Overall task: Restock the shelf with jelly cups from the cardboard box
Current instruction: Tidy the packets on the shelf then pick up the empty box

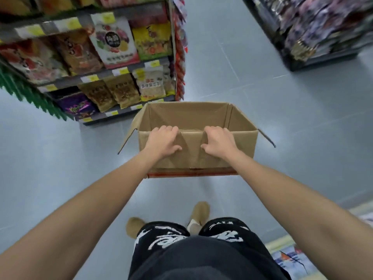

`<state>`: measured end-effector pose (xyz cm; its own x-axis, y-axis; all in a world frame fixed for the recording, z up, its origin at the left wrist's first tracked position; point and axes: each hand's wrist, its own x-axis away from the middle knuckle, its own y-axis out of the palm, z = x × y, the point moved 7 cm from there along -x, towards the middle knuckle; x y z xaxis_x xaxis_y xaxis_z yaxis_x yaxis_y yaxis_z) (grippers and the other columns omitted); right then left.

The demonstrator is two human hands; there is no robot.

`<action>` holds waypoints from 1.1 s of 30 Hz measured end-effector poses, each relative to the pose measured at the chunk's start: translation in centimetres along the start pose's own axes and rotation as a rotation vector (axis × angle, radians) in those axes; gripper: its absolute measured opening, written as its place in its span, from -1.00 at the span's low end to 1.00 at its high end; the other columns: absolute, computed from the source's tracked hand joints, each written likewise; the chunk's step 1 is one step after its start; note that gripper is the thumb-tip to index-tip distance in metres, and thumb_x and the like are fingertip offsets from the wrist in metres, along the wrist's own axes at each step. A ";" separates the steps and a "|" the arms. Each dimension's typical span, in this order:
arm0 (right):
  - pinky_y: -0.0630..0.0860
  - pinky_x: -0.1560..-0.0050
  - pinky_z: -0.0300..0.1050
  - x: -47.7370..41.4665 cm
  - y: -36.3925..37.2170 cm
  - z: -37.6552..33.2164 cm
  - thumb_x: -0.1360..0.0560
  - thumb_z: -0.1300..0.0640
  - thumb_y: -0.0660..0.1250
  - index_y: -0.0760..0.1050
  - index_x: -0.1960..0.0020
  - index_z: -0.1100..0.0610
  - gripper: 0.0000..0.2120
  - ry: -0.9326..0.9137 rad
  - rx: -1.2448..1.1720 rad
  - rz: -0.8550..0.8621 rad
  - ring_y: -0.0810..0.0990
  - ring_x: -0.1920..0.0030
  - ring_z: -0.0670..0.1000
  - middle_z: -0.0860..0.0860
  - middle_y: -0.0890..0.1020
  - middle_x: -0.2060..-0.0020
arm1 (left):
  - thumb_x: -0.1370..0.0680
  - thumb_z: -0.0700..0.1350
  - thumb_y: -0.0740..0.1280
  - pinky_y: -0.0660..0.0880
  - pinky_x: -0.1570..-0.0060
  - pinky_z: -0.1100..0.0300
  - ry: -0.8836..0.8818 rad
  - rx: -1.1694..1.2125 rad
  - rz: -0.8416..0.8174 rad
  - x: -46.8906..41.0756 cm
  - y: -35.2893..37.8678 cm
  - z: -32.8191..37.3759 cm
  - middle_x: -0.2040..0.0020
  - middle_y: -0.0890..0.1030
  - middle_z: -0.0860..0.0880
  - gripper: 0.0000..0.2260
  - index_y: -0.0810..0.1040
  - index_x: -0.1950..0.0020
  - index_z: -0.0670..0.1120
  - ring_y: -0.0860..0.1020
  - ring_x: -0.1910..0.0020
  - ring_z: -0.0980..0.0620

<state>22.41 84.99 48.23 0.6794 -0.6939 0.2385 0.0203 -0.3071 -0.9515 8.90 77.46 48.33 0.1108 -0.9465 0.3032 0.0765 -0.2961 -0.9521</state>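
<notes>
Aisle floor (pixel 262 118) — grey tile, wide and bare around the person.

Shelf unit (pixel 96 77) — upper left, tiers packed with snack bags; blurred, no jelly cups identifiable.

Cardboard box (pixel 197 154) — held out in front, above the floor, flaps splayed; the visible interior looks empty, the bottom partly hidden.

Left hand (pixel 162 142) and right hand (pixel 219 142) — each hooked over the near wall, fingers inside, thumbs outside, gripping the box.

Risk — the near wall creases between the grips; a heavier load could buckle it and tip the box forward.
</notes>
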 end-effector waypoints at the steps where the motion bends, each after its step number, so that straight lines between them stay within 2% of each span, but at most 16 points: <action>1: 0.39 -0.08 0.02 0.3 -0.7 2.4 -0.46 -0.02 0.35 0.44 -0.06 0.13 -0.71 0.025 -0.002 0.011 0.53 -0.06 0.12 0.06 0.61 -0.02 | -0.51 0.20 0.30 0.39 -0.07 0.04 0.022 -0.006 0.005 -1.4 -0.7 2.0 -0.15 0.52 -0.09 -0.55 0.37 -0.20 -0.10 0.47 -0.17 -0.10; 13: 0.40 -0.09 0.01 5.8 -6.5 26.3 -0.44 -0.01 0.36 0.48 -0.11 0.15 -0.67 0.373 -0.052 0.136 0.56 -0.07 0.12 0.06 0.63 -0.03 | -0.49 0.19 0.32 0.40 -0.03 0.01 0.338 -0.123 0.059 -16.2 -6.6 23.8 -0.15 0.51 -0.10 -0.54 0.37 -0.19 -0.12 0.48 -0.16 -0.12; 19: 0.34 0.04 -0.02 6.6 -9.1 38.4 -0.43 0.00 0.36 0.41 0.06 0.14 -0.76 0.495 -0.018 0.141 0.57 0.01 0.14 0.07 0.63 0.06 | -0.50 0.18 0.33 0.40 -0.01 0.02 0.478 -0.127 0.076 -24.6 -8.8 34.3 -0.14 0.52 -0.11 -0.55 0.38 -0.17 -0.13 0.49 -0.15 -0.13; 30: 0.37 0.06 -0.03 7.9 -14.9 61.6 -0.44 0.00 0.36 0.45 0.01 0.15 -0.75 0.719 -0.052 0.143 0.58 0.01 0.16 0.09 0.64 0.05 | -0.50 0.19 0.33 0.40 -0.02 0.04 0.687 -0.158 0.069 -40.9 -14.0 55.1 -0.14 0.53 -0.09 -0.56 0.39 -0.17 -0.11 0.50 -0.13 -0.10; 33: 0.42 -0.01 -0.02 10.0 -15.7 67.2 -0.45 -0.01 0.36 0.46 -0.01 0.15 -0.74 0.805 -0.095 0.161 0.58 -0.01 0.15 0.09 0.63 0.04 | -0.50 0.19 0.33 0.41 -0.03 0.03 0.760 -0.189 0.078 -43.7 -14.9 61.2 -0.14 0.54 -0.09 -0.58 0.39 -0.15 -0.10 0.50 -0.13 -0.10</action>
<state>78.19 126.69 52.52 -0.0653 -0.9773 0.2014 -0.1185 -0.1928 -0.9740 63.57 131.09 51.70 -0.6046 -0.7737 0.1897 -0.0810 -0.1772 -0.9808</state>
